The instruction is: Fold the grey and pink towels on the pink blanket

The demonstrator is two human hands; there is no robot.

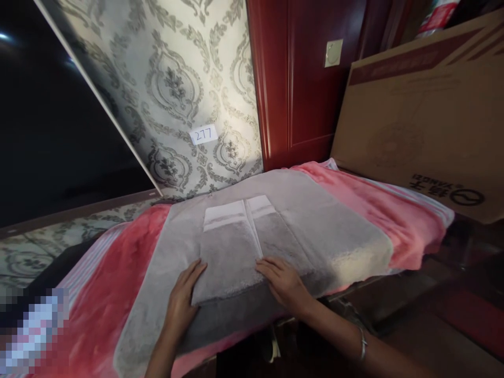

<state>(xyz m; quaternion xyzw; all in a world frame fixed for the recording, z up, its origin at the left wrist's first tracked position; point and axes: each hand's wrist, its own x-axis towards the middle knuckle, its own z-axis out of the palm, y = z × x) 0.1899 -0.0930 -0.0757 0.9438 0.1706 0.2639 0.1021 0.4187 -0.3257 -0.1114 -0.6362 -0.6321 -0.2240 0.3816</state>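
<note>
Grey plush towel (232, 257) on a pink blanket (94, 320), the left hand (181, 299) and right hand (283, 283) laid flat upon it.
The fingers (271, 268) are spread apart on its folded near edge, not clamped; the towel is centred on the blanket, its far end near damask wallpaper (173, 89).

A white paper label (203, 135) on the damask wallpaper (189, 68) carries the handwritten number 277. Near the lower right corner of the cardboard box (417, 121), dark print stands upside down: a line that seems to read YANGZI, with larger characters and a round logo (466, 197) beside it. The red band (409, 65) along the box's top has print too faint to read.
</note>
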